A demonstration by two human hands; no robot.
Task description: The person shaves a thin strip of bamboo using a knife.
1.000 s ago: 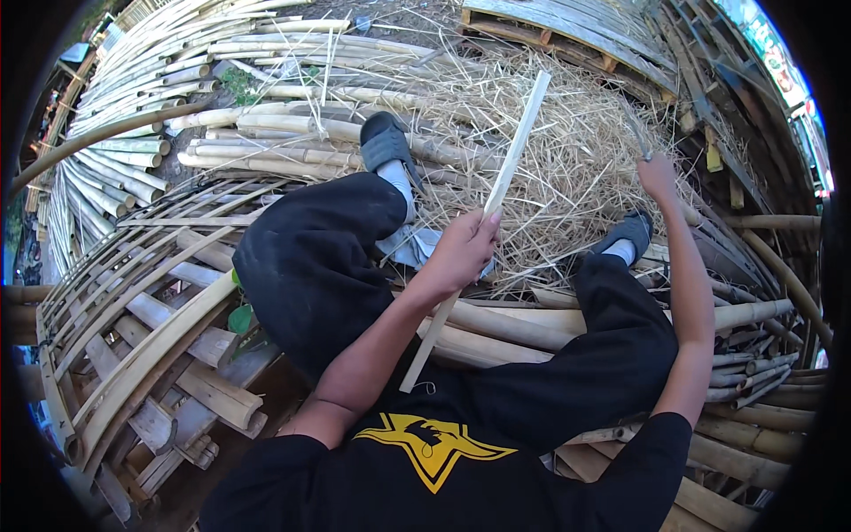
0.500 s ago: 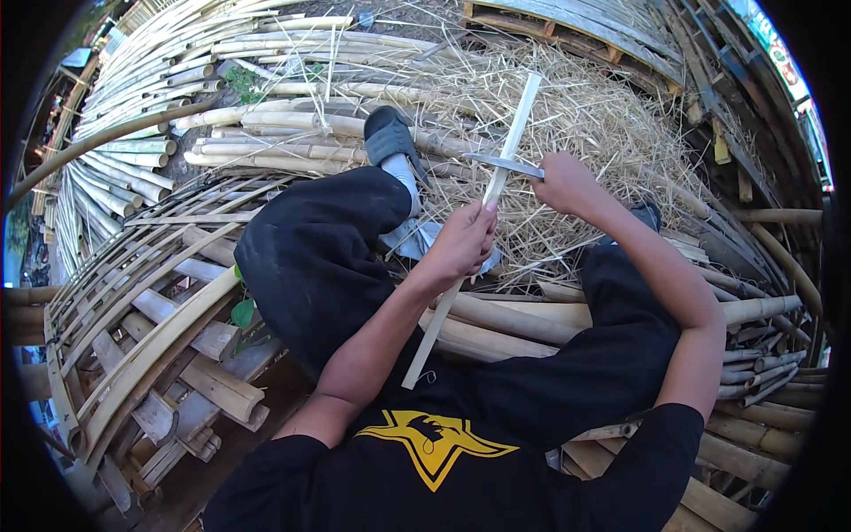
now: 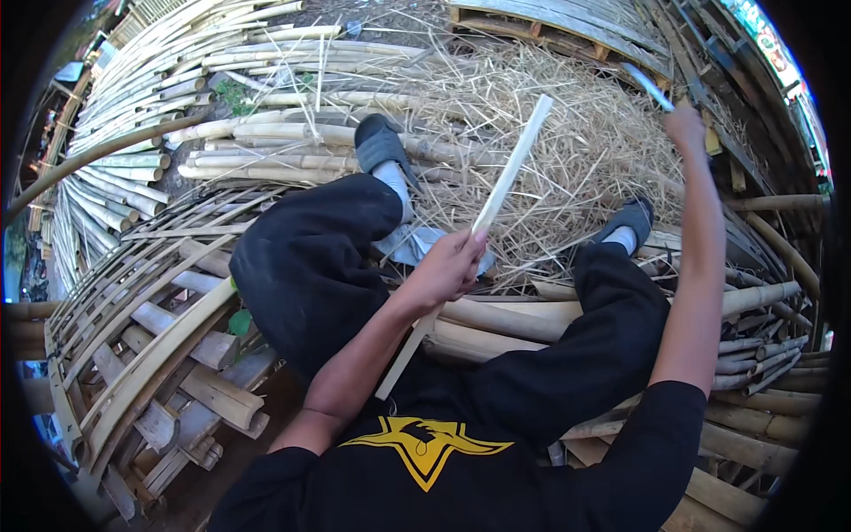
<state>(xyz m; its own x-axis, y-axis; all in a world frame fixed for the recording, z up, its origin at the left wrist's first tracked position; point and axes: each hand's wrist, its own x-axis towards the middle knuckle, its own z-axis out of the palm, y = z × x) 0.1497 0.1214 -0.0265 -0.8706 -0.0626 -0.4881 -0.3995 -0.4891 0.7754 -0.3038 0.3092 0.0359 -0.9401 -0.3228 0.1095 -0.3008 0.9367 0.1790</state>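
A long, pale bamboo strip point(image 3: 511, 168) slants across the middle, its far end up over the shavings and its near end close to my shirt. My left hand point(image 3: 446, 266) is closed around it at about mid-length. Out at the far right, my right hand point(image 3: 687, 131) is raised and closed on the handle of a knife point(image 3: 649, 86). The knife's blade points away to the upper left, well apart from the strip. The handle itself is mostly hidden in my fingers.
Thin bamboo shavings point(image 3: 576, 133) cover the ground between my feet. Bamboo poles point(image 3: 292, 133) lie beyond and to the left. A slatted bamboo frame point(image 3: 168, 328) stands at my left side. A wooden pallet point(image 3: 567, 27) and stacked timber point(image 3: 753, 115) rise at the far right.
My right hand has swung the knife off the strip, outward to the far right. The left hand still grips the strip, which has shifted slightly toward me.
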